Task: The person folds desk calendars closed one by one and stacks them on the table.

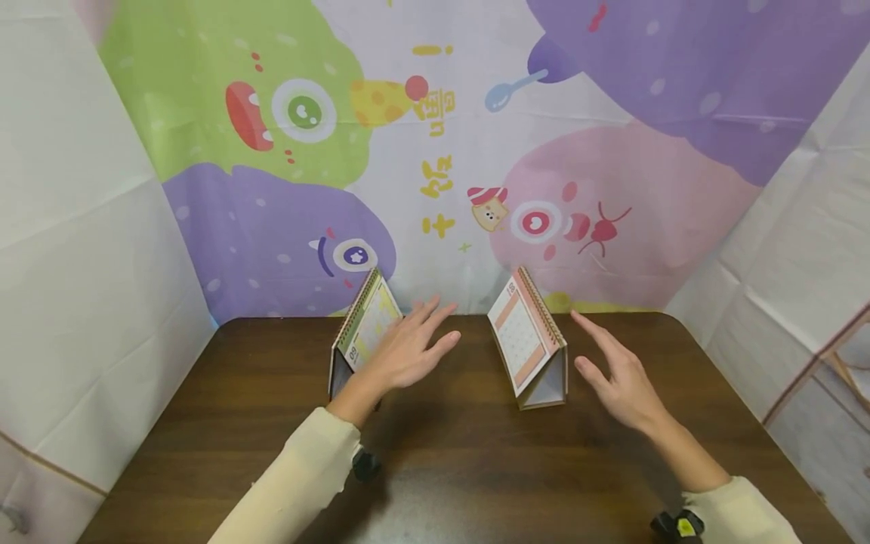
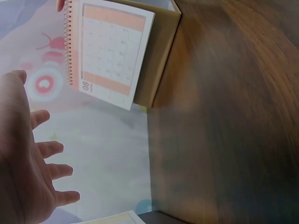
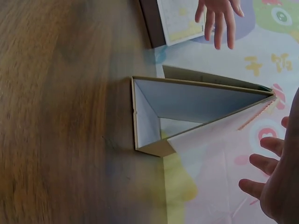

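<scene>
Two desk calendars stand tent-like on the brown table. In the head view the green-and-yellow calendar (image 1: pixel 372 321) is on the left, partly hidden by my left hand (image 1: pixel 411 344). That hand hovers just right of its page with the fingers spread, holding nothing. The pink calendar (image 1: pixel 522 332), showing page 08, stands to the right of the middle. Beside its right side is my right hand (image 1: pixel 618 378), fingers extended and apart from it. The right wrist view looks into the hollow triangular side of the pink calendar (image 3: pixel 191 100).
The dark wooden table (image 1: pixel 448 468) ends at a cartoon-printed backdrop (image 1: pixel 435 264). White cloth walls (image 1: pixel 88 227) flank the table on both sides. Dark wrist devices (image 1: pixel 365 465) sit at both sleeve cuffs.
</scene>
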`<state>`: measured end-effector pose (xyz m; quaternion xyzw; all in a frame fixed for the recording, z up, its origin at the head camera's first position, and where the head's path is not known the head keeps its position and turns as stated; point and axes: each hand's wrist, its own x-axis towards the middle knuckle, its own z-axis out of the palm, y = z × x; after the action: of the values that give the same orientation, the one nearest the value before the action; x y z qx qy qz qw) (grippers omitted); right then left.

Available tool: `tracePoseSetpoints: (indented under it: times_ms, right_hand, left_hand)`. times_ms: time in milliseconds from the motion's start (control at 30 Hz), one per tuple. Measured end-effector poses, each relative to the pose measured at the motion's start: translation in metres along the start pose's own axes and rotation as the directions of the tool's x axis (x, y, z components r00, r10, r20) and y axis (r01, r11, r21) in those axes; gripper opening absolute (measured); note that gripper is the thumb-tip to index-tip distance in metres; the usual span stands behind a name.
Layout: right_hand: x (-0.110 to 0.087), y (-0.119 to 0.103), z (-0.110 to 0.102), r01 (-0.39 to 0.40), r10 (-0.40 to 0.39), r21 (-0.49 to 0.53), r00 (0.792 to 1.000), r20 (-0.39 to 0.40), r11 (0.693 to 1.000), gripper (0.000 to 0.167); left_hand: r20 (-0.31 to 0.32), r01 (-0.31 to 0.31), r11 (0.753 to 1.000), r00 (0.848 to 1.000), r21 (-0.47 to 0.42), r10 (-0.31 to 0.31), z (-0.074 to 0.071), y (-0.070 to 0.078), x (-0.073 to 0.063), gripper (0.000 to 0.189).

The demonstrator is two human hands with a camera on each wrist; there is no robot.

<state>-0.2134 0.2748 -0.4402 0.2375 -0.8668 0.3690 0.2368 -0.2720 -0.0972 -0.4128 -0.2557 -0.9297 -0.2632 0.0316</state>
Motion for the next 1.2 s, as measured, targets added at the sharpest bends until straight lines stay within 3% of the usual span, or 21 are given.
tracePoseSetpoints:
  times_ms: [267, 400, 733, 1200]
  right_hand:
    - [0.001, -0.005, 0.006, 0.038, -0.036, 0.057, 0.998, -0.043, 0.998, 0.069]
    - [0.0, -0.007, 0.008, 0.034, -0.03, 0.064, 0.998, -0.05, 0.997, 0.069]
    - [-0.006, -0.014, 0.013, 0.009, -0.003, 0.091, 0.997, -0.071, 0.996, 0.066]
    - [-0.018, -0.019, 0.02, -0.033, 0.04, 0.07, 0.994, -0.102, 0.997, 0.063]
  left_hand:
    - [-0.046, -0.016, 0.998, 0.999, -0.059, 0.014, 0.007, 0.005, 0.012, 0.066]
    - [-0.039, 0.006, 0.994, 0.999, -0.108, -0.01, 0.011, 0.007, 0.018, 0.066]
    - [-0.045, 0.046, 0.96, 0.997, -0.277, -0.061, 0.021, 0.011, 0.035, 0.064]
    - [-0.101, -0.038, 0.932, 0.995, -0.359, 0.002, 0.04, 0.01, 0.056, 0.061]
